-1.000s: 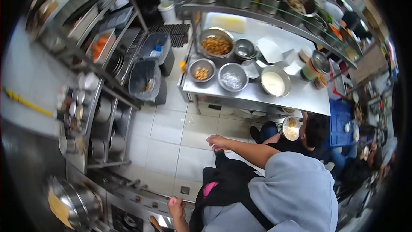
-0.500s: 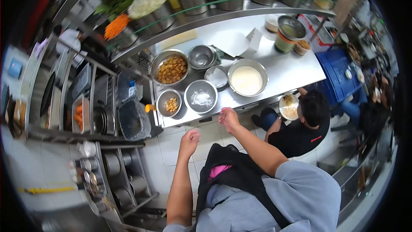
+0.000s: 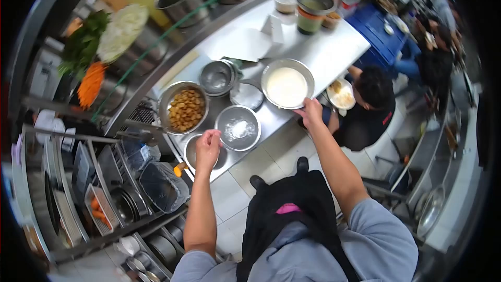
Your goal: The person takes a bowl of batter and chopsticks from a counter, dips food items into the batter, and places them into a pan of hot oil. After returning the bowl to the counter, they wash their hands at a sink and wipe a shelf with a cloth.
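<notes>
A wide metal bowl (image 3: 266,97) holds a pale, creamy liquid (image 3: 287,86). My right hand (image 3: 313,113) is at its near right rim, with fingers closed on the edge. Over a small metal bowl (image 3: 189,157) is my left hand (image 3: 207,150), fingers curled together; whatever they may hold is hidden, and the hand covers most of that bowl's inside. Right beside the left hand, another metal bowl (image 3: 255,134) has white powder in its bottom. Behind the left hand sits a larger bowl (image 3: 163,108) of golden-brown chunks (image 3: 186,110).
Stacked metal bowls (image 3: 216,77) and a white-topped container (image 3: 246,96) stand farther back on the steel counter (image 3: 339,55). Overhead runs a shelf edge (image 3: 182,42). A person in black (image 3: 373,109) with a plate (image 3: 340,94) sits at the right. Lined bins (image 3: 164,188) stand left.
My right hand has moved forward and right to the rim of the creamy liquid's bowl. My left hand has moved forward over the small bowl. The view has turned.
</notes>
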Demonstrator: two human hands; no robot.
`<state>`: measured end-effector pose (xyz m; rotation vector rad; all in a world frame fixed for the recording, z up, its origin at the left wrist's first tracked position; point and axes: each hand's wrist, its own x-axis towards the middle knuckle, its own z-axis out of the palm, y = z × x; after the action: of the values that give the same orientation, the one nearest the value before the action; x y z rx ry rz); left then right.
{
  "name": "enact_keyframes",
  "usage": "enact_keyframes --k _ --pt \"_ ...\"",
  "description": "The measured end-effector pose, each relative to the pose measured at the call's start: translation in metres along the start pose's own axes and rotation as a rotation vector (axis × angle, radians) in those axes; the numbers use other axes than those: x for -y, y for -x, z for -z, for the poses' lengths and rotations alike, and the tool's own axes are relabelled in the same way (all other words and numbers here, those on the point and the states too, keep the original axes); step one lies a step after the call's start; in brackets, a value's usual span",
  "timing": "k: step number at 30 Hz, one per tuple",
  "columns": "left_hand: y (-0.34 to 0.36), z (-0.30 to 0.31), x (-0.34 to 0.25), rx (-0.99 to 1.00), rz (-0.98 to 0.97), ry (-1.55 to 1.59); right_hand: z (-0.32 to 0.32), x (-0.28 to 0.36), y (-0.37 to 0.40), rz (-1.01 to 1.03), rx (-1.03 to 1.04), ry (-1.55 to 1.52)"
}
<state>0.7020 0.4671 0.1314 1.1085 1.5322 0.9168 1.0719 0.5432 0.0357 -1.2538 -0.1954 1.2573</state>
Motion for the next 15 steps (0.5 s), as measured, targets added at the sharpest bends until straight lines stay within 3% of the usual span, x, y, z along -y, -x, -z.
enact_keyframes --k 3,5,8,11,15 --pt "0.034 -0.027 0.003 0.327 0.064 -0.06 0.016 0.008 0.022 -0.038 0.005 -0.035" --pt "0.057 -0.052 0.038 0.481 0.085 -0.084 0.045 0.002 0.03 -0.061 0.03 -0.027" --pt "0.085 -0.093 0.098 0.577 0.22 -0.03 0.079 0.014 0.071 -0.042 0.023 -0.021" --pt "0.089 -0.13 0.148 0.515 0.337 -0.05 0.13 0.013 0.097 -0.069 0.019 0.031" --pt "0.051 -0.171 0.235 0.443 0.335 -0.083 0.191 -0.001 0.126 -0.051 0.013 0.029"
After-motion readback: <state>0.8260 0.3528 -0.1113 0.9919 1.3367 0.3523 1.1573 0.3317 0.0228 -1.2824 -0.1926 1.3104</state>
